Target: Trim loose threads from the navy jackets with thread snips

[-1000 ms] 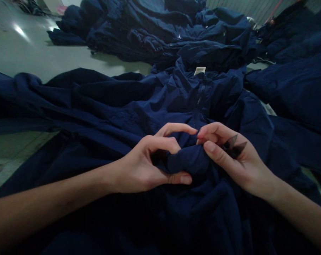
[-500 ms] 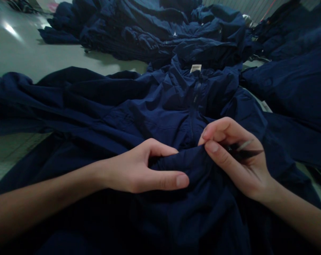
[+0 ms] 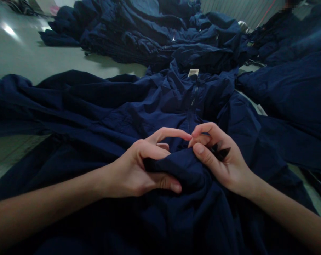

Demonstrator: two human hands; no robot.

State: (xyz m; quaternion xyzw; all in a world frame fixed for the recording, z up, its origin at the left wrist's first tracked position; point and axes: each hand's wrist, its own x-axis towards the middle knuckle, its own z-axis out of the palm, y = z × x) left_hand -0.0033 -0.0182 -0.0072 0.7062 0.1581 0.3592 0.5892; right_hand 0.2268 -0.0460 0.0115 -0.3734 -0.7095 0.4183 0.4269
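A navy blue jacket [image 3: 155,109] with a front zipper [image 3: 193,95] and a white collar label [image 3: 193,72] lies spread before me. My left hand [image 3: 141,166] grips a raised fold of its cloth, thumb on the near side, index finger stretched toward my right fingertips. At the fold's upper edge my right hand [image 3: 218,159] pinches the fabric between thumb and fingers. Tucked in that same palm is a small dark pointed tool [image 3: 223,153], perhaps thread snips; most of it is hidden by the fingers.
A large heap of navy garments [image 3: 149,32] lies behind the jacket. More dark blue garments [image 3: 290,85] are piled at the right. The pale, shiny table surface [image 3: 24,53] shows at the left. Part of another person [image 3: 285,14] appears at the upper right.
My right hand has moved left, closer to my left hand. My left index finger has lifted and reached out to my right fingertips. Both hands still hold the cloth.
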